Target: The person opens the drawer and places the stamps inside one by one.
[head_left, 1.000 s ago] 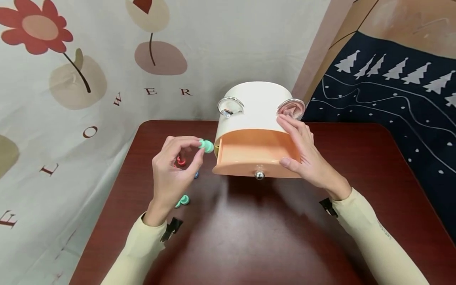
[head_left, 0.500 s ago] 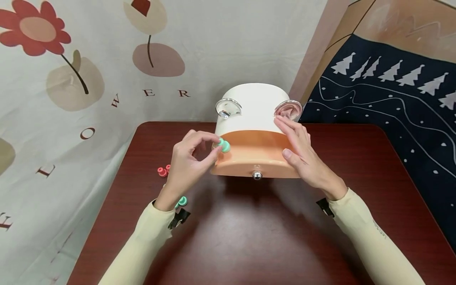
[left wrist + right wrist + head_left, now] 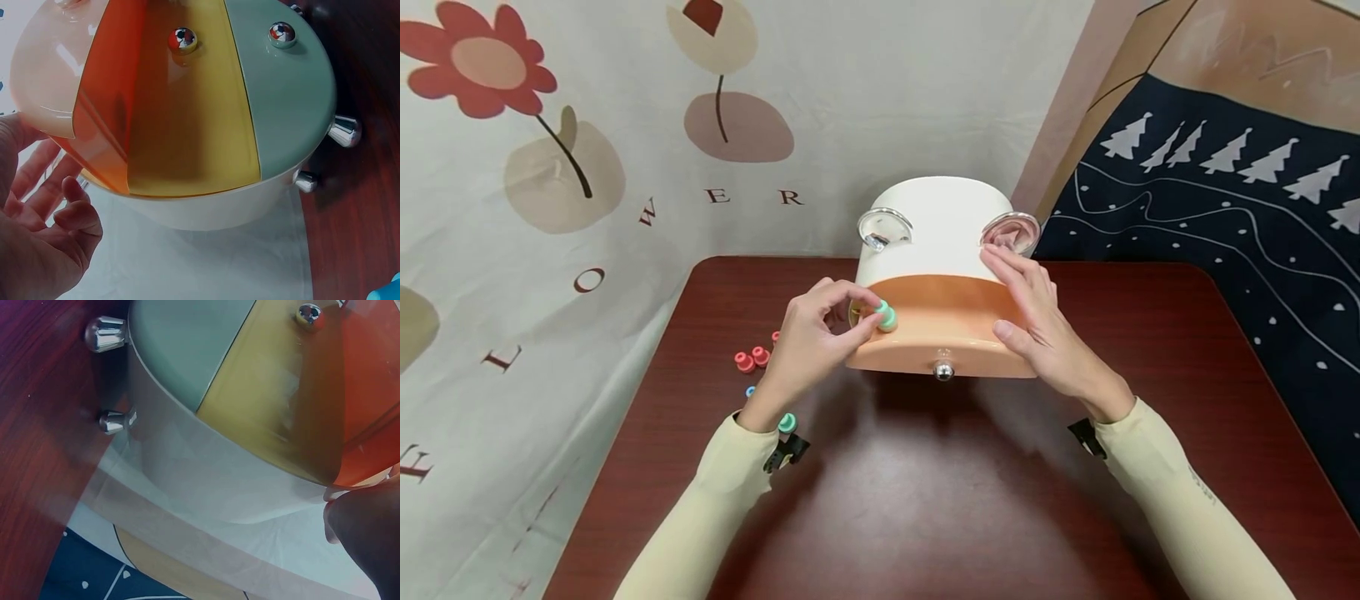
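My left hand (image 3: 827,333) pinches a small green pawn-shaped piece (image 3: 887,317) between thumb and fingertips, over the left part of the pulled-out peach drawer (image 3: 947,321). The drawer belongs to a white rounded cabinet (image 3: 940,217). My right hand (image 3: 1037,329) rests against the cabinet's right side, fingers extended along the top edge and thumb near the drawer's side. Below, the yellow drawer (image 3: 194,119) and green drawer (image 3: 287,94) stand closed, as the left wrist view shows. The pinched piece is hidden there behind the peach drawer front (image 3: 47,69).
Red pieces (image 3: 761,357) lie on the table left of my left hand. Nearer the left wrist are a green piece (image 3: 787,423) and a partly covered blue piece (image 3: 751,391). Silver ear-like rings (image 3: 886,229) project from the cabinet top; metal feet (image 3: 345,131) support it.
My left hand has moved right with the green piece, from beside the cabinet to above the open drawer, then slightly lower. The right hand stays almost where it was.
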Demonstrator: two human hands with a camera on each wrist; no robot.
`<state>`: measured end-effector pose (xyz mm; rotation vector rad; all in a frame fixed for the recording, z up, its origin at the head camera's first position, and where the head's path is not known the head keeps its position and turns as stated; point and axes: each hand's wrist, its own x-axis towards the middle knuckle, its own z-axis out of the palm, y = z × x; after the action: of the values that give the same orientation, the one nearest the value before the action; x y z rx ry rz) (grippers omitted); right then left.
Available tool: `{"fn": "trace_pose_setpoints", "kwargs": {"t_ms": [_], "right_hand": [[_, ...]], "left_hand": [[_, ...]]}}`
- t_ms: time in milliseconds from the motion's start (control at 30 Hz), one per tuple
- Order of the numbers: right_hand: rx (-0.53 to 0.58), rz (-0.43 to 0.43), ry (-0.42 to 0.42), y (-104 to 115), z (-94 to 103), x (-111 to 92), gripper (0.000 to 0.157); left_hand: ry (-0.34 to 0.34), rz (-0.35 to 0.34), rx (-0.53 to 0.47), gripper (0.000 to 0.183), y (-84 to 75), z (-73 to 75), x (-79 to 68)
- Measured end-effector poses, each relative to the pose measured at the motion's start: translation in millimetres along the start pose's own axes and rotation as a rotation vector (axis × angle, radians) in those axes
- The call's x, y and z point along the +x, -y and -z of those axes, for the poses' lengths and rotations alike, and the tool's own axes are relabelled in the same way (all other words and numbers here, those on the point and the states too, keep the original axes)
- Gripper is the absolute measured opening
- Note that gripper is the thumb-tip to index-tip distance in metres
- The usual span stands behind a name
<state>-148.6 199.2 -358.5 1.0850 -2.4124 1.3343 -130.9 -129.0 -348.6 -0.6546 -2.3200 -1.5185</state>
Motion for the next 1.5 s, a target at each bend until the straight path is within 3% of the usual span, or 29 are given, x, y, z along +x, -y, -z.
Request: {"fn": "trace_pose_setpoints", "kwargs": {"t_ms": [200,433,633,767,1000,1167,1267,1500], "right_hand": [[0.005,0.016,-0.005,0,0.8,1,0.075],[0.001,0.023,-0.008,0,1.0,1,0.08],[-0.007,0.035,-0.013,-1,-1.3,0,0.086],[-0.007,0.036,-0.014,-1,-2.9,0,0.087],[-0.026,0.047,-0.027,-4,-1.5,0,0.096],[-0.013,0.051,-0.027,-2,-2.3,1,0.101],[-0.009,0.052,-0.026,-1,-2.3,0,0.104],[-0.001,0.068,-0.025,-1,0.2,1,0.105]], "left_hand": [[0.042,-0.009,-0.005,0.014,-0.3,3.0,2.7],[0.04,-0.038,-0.056,0.019,4.0,3.8,1.2],[-0.038,-0.029,-0.13,0.022,5.7,4.9,-9.3],[-0.093,-0.018,-0.117,0.024,4.1,14.1,-20.2],[-0.15,0.024,-0.034,0.026,1.4,32.7,-49.9],[-0.154,0.131,0.016,0.029,11.8,47.3,-80.8],[-0.148,0.192,-0.01,0.028,19.5,54.9,-98.9],[-0.164,0.254,0.039,0.03,29.9,60.2,-131.4]]}}
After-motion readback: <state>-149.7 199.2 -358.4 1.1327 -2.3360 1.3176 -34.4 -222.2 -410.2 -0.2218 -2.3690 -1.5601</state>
